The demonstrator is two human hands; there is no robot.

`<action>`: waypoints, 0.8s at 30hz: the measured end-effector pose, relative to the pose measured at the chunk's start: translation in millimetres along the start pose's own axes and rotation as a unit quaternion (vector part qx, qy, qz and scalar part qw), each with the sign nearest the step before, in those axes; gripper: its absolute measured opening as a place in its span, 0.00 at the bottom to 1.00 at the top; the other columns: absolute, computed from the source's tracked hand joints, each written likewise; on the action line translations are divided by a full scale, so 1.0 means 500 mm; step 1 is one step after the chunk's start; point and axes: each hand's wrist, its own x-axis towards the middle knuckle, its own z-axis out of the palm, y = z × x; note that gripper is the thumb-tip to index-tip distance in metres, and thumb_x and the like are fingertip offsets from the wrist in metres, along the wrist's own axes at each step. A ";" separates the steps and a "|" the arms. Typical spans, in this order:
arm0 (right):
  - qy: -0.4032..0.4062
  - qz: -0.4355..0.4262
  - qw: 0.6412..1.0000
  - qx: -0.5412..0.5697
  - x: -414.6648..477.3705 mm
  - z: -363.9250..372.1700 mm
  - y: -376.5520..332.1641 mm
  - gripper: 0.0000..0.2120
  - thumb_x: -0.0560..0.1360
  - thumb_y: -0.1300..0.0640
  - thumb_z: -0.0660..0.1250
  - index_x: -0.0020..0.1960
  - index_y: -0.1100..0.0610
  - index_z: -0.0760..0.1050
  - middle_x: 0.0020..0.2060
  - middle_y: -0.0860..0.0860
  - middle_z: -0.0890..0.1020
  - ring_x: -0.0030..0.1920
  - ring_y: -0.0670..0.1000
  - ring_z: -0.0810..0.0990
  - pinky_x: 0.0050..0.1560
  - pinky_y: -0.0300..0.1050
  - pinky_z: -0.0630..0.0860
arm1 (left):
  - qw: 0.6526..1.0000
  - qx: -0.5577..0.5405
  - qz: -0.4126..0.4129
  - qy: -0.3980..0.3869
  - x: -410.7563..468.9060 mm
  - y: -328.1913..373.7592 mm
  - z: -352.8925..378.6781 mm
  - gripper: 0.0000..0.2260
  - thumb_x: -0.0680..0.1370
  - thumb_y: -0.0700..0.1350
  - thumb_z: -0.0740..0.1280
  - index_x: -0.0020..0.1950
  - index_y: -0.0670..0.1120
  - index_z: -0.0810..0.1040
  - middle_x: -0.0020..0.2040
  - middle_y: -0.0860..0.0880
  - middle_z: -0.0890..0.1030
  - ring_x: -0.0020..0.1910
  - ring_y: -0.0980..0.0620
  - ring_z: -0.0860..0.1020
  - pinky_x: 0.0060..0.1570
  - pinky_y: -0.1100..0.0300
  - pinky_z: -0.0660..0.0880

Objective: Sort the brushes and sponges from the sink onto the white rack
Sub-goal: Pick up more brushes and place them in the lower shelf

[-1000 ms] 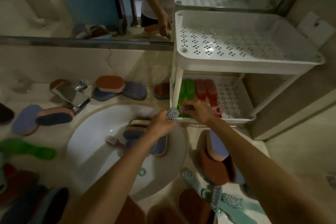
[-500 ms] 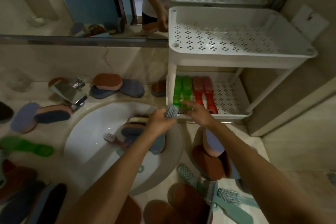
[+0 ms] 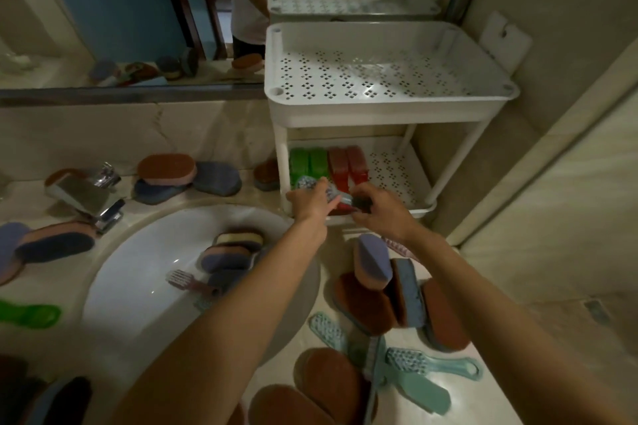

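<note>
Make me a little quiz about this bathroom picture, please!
1. True or false: the top shelf of the white plastic rack is full.
2. How many green plastic brushes lie on its lower shelf? A one, B two, C four.
3. What does the left hand hold?
Key: 1 false; 2 B; 3 a teal plastic brush with pale bristles.

Blur smears the teal brush (image 3: 336,196) between left hand (image 3: 307,202) and right hand (image 3: 378,214); which grips it is unclear. The frame's left edge crops a green brush (image 3: 31,316).
</note>
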 end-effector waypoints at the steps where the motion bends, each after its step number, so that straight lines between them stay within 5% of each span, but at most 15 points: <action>1: 0.027 -0.047 0.997 -0.058 0.009 0.004 0.003 0.15 0.70 0.61 0.69 0.56 0.61 0.75 0.47 0.58 0.80 0.46 0.57 0.78 0.45 0.46 0.71 | 1.000 -0.011 -0.004 0.003 0.001 0.005 0.006 0.23 0.78 0.35 0.63 0.71 0.38 0.60 0.69 0.38 0.68 0.66 0.40 0.71 0.50 0.53 0.77; 4: 0.052 -0.114 0.984 -0.125 0.044 0.017 0.004 0.11 0.70 0.64 0.67 0.51 0.66 0.79 0.45 0.64 0.82 0.44 0.63 0.81 0.45 0.51 0.75 | 0.999 0.004 -0.031 -0.018 0.000 0.014 0.015 0.18 0.80 0.39 0.61 0.70 0.39 0.65 0.67 0.38 0.72 0.64 0.39 0.73 0.52 0.51 0.75; 8: 0.046 -0.066 0.995 -0.059 0.091 0.019 0.002 0.12 0.73 0.66 0.65 0.55 0.66 0.79 0.53 0.64 0.82 0.53 0.62 0.80 0.54 0.50 0.74 | 0.985 0.146 -0.066 -0.056 -0.004 0.016 -0.001 0.17 0.81 0.42 0.58 0.68 0.37 0.67 0.66 0.37 0.73 0.64 0.40 0.74 0.61 0.51 0.72; 10: 0.025 -0.032 0.998 -0.049 0.109 0.020 0.005 0.14 0.74 0.67 0.64 0.59 0.65 0.77 0.57 0.63 0.80 0.56 0.61 0.78 0.57 0.47 0.72 | 0.963 0.253 -0.074 -0.055 0.002 0.012 -0.027 0.12 0.81 0.41 0.58 0.62 0.36 0.72 0.59 0.37 0.78 0.52 0.43 0.78 0.55 0.53 0.75; 13: -0.023 -0.027 0.998 -0.045 0.132 0.033 0.014 0.15 0.75 0.67 0.63 0.61 0.65 0.76 0.59 0.63 0.79 0.58 0.61 0.78 0.57 0.46 0.72 | 0.940 0.335 -0.061 -0.026 0.020 0.007 -0.065 0.11 0.81 0.39 0.58 0.39 0.43 0.71 0.36 0.45 0.76 0.32 0.51 0.74 0.30 0.64 0.75; 17: -0.096 -0.012 0.992 -0.081 0.161 0.072 0.014 0.17 0.76 0.62 0.64 0.64 0.60 0.74 0.63 0.61 0.77 0.62 0.61 0.76 0.63 0.53 0.72 | 0.924 0.380 -0.037 0.004 0.047 0.004 -0.100 0.05 0.80 0.40 0.60 0.44 0.43 0.69 0.33 0.46 0.75 0.30 0.51 0.74 0.34 0.60 0.74; 24: -0.137 -0.004 0.982 -0.127 0.178 0.087 0.027 0.22 0.73 0.66 0.63 0.67 0.57 0.72 0.67 0.59 0.73 0.67 0.59 0.71 0.68 0.49 0.67 | 0.922 0.384 -0.035 0.020 0.064 0.007 -0.117 0.10 0.80 0.39 0.61 0.38 0.44 0.69 0.32 0.46 0.74 0.29 0.52 0.73 0.28 0.63 0.72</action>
